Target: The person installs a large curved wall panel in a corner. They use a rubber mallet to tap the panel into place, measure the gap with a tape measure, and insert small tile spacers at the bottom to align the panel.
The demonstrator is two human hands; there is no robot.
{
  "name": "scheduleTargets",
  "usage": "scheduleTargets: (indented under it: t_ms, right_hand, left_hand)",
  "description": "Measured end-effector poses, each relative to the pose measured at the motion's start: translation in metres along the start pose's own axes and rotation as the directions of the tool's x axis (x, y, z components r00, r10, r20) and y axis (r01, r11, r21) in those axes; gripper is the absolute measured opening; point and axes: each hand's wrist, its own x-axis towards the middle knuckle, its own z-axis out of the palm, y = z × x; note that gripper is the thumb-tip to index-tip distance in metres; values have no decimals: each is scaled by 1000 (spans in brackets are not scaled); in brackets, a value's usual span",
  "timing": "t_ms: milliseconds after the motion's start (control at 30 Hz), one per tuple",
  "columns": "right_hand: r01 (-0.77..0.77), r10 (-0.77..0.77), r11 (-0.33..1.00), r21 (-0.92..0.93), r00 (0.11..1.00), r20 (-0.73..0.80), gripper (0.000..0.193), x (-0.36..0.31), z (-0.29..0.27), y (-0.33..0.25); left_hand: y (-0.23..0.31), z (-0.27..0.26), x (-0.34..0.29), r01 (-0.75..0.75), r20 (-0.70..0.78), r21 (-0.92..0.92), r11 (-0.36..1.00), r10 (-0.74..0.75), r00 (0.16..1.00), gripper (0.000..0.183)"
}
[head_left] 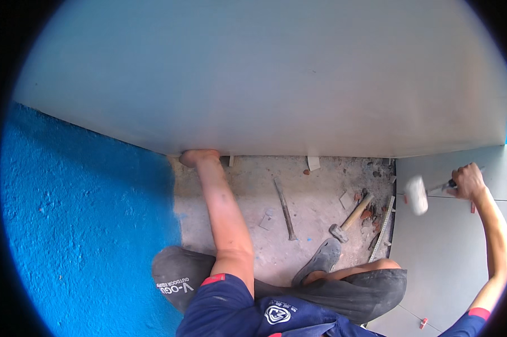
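Near: grey shoe (319,260) on rough floor (242,196). Left: blue wall (85,213). Right: grey tiles (444,247), laid flat. Middle: hammer (352,218), wooden-handled, on the floor; metal bar (285,210) to its left; measuring strip (382,229) to its right. Far right: right hand (469,181), wrapped round the handle of a white-headed mallet (417,195), blurred, above the tiles. Far left: left hand (200,157), at the lower edge of a large grey panel (265,73); fingers hidden, grip cannot be told.
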Motion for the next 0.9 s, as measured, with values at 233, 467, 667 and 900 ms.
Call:
scheduleTargets:
  t_ms: [233,467,667,900]
  right_hand:
    - [29,-25,999,42,997,-76,59,-6,-39,-1]
    - [219,-200,974,60,953,-226,72,-10,-95,-26]
    - [326,-216,938,117,813,-540,72,13,-155,-67]
    - [448,-295,882,150,771,-565,66,35,-219,-107]
  left_hand:
    - [-1,-5,1,29,-26,49,998,-28,999,66]
    - [-6,1,-6,30,-33,72,997,-28,999,64]
    - [-4,9,-7,87,-10,6,996,-87,996,62]
    - [12,-34,20,-30,-23,-10,1000,29,999,61]
